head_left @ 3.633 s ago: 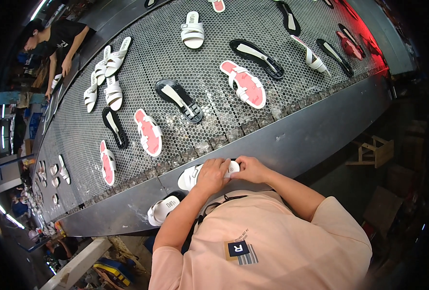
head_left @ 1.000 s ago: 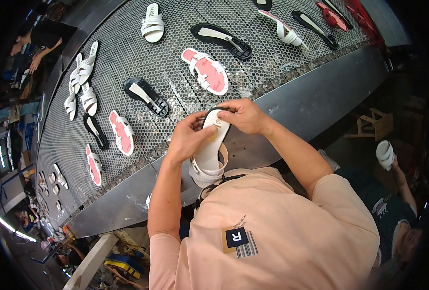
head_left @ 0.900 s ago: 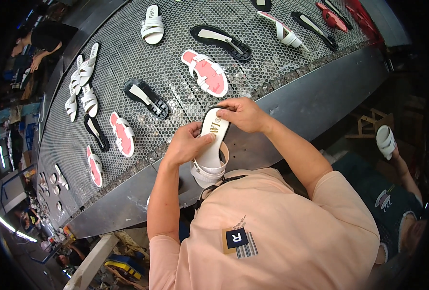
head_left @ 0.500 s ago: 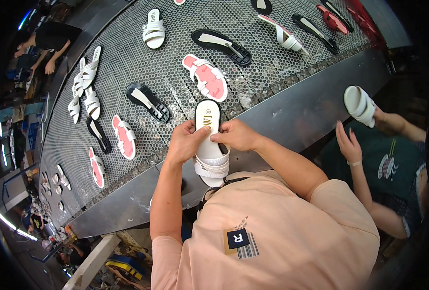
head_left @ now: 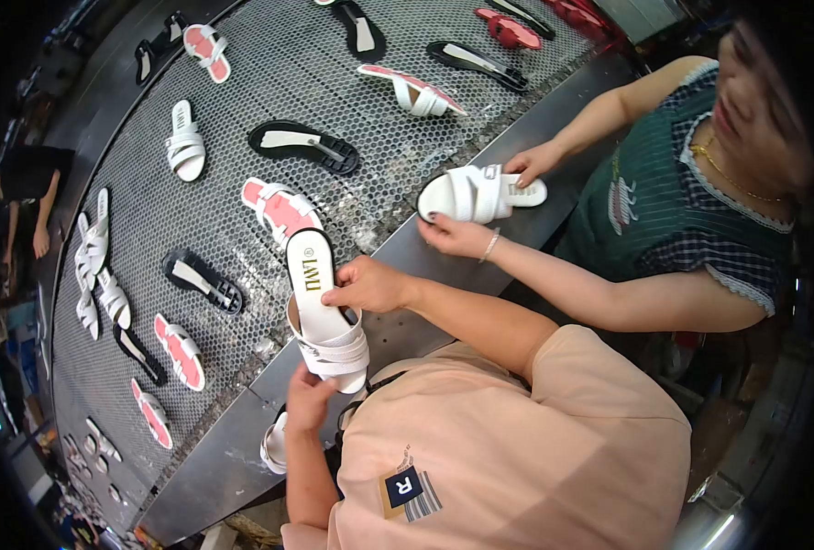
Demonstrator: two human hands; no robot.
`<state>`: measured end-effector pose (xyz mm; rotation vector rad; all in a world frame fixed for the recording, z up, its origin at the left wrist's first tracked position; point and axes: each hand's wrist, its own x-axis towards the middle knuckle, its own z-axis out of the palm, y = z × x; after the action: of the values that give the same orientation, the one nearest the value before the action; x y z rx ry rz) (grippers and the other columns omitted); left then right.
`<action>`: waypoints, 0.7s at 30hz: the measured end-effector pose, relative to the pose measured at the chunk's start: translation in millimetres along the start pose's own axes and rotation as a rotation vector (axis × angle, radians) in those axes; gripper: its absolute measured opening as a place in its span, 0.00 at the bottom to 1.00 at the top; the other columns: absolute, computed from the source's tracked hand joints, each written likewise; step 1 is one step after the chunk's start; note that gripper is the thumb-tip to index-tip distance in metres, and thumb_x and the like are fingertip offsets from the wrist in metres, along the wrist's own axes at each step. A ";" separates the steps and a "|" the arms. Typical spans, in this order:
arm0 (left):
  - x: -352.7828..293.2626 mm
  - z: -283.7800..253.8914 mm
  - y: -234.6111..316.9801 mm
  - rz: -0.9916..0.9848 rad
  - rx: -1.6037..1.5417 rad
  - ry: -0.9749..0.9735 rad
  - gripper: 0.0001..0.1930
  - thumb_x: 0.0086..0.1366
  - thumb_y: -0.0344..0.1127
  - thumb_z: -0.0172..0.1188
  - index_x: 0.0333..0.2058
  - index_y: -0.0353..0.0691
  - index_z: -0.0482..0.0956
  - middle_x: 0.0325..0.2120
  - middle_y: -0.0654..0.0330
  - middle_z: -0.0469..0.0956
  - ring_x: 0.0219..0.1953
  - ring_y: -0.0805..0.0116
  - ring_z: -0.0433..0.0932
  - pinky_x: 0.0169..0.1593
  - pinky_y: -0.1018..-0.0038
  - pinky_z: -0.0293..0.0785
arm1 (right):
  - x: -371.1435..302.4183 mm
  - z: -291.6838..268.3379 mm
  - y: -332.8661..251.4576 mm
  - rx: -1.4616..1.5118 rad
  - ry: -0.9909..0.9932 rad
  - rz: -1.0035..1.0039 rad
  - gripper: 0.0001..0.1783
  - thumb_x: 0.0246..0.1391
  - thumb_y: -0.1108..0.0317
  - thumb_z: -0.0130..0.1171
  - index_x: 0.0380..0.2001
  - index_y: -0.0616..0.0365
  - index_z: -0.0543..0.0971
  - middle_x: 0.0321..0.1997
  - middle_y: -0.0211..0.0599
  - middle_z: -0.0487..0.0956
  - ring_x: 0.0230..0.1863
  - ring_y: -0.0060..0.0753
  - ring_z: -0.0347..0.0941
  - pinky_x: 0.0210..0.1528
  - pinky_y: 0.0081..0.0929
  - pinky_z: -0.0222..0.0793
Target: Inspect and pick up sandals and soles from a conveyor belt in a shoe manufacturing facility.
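A white slide sandal with crossed straps is held between my hands, over the near metal edge of the mesh table. My right hand pinches its heel part from the right, thumb on the insole. Lower down, my left hand grips it at the strap and toe end, with some fingers hidden underneath. Just behind the sandal's heel lies a white-strapped upper with a pink insole, on the mesh.
Black soles, pink-and-white uppers and white sandals are spread over the mesh table. At right a co-worker holds another white sandal over the edge. One more white sandal sits near my left forearm.
My left hand has slid from the sandal's heel part down to its strap and toe end. My view has turned right, and the co-worker now has both hands on their sandal.
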<state>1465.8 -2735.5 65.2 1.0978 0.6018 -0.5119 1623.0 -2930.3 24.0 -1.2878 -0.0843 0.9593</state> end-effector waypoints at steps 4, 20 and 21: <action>14.4 27.7 -16.9 -0.012 -0.149 0.192 0.21 0.54 0.22 0.62 0.48 0.32 0.72 0.44 0.57 0.77 0.45 0.64 0.78 0.49 0.70 0.73 | 1.7 -5.4 -3.1 -0.035 -0.018 0.009 0.16 0.50 0.59 0.63 0.25 0.65 0.81 0.21 0.30 0.78 0.22 0.17 0.70 0.25 0.19 0.66; 20.4 47.9 -21.3 0.128 -0.172 0.277 0.17 0.58 0.21 0.56 0.48 0.32 0.72 0.43 0.55 0.77 0.43 0.64 0.78 0.48 0.69 0.75 | -8.4 -5.4 3.2 0.268 -0.179 0.247 0.19 0.46 0.59 0.62 0.37 0.63 0.80 0.32 0.33 0.79 0.30 0.24 0.75 0.31 0.23 0.70; 21.0 49.2 -20.8 0.129 -0.146 0.263 0.17 0.58 0.21 0.56 0.48 0.32 0.72 0.44 0.55 0.77 0.43 0.64 0.78 0.47 0.69 0.75 | -6.4 -5.5 3.6 0.172 -0.180 0.231 0.19 0.44 0.60 0.62 0.37 0.64 0.80 0.32 0.34 0.79 0.30 0.25 0.75 0.31 0.23 0.71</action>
<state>1477.1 -2790.6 53.4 1.0644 0.7796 -0.2090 1620.1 -2938.8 22.0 -1.0661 0.0083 1.2531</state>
